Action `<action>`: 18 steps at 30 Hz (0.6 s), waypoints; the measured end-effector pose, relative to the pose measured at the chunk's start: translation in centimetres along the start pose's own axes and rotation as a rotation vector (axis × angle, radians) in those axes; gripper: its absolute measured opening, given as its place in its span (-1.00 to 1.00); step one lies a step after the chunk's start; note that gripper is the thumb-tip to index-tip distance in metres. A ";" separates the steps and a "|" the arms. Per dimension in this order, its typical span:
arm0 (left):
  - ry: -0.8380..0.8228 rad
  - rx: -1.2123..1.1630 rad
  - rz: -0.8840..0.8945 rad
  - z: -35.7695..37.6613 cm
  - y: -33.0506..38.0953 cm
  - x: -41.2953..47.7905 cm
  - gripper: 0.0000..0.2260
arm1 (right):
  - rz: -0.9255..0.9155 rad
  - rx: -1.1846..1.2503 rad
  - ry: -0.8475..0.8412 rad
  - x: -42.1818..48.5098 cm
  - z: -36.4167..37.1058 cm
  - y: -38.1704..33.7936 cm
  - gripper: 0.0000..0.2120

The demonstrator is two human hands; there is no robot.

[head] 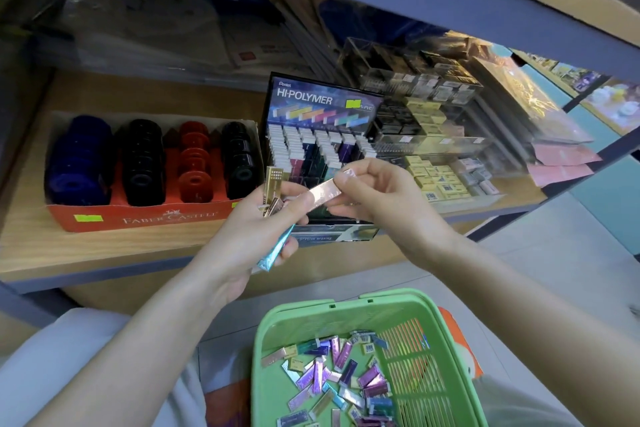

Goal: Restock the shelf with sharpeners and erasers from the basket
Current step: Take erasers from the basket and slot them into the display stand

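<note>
1. A slim, rose-metallic eraser point(322, 197) is held over the shelf's point(104, 253) front edge, above the green basket point(270, 322).
2. The right hand point(377, 198) pinches its upper end between its fingers; the left hand point(256, 229) clenches gold and teal erasers point(277, 250).

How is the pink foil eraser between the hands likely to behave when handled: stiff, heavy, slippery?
Probably stiff: the pink eraser runs straight between the left hand and the right hand, without sag. Probably light: the left hand grips several other erasers too. Its shiny foil may slip a little.
</note>
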State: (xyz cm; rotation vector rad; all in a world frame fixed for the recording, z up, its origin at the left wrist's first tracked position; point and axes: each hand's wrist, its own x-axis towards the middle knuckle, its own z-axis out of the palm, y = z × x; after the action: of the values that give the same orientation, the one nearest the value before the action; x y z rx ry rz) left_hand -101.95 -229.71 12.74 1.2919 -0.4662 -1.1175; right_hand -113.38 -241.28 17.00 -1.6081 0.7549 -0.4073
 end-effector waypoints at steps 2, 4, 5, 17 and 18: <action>0.012 -0.014 0.009 0.0 -0.1 0.1 -0.93 | -0.008 -0.005 0.009 -0.4 -0.5 0.2 -0.94; 0.025 -0.007 0.032 0.1 -0.3 0.3 -0.91 | -0.030 -0.193 -0.042 -0.8 -1.0 0.4 -0.92; 0.029 -0.004 0.042 0.1 -0.3 0.4 -0.89 | -0.042 -0.299 -0.092 -1.0 -1.2 0.5 -0.91; -0.039 -0.052 -0.050 0.7 -0.4 0.7 -0.81 | -0.138 -0.363 0.126 1.2 -4.9 0.5 -0.77; -0.043 -0.055 -0.049 0.7 -0.4 0.7 -0.79 | -0.145 -0.352 0.186 2.0 -5.4 0.5 -0.76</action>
State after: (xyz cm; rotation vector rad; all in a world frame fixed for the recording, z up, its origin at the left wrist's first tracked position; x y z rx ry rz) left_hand -102.35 -230.60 12.37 1.2392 -0.4346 -1.1930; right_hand -115.59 -246.63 17.18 -1.9824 0.8895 -0.5572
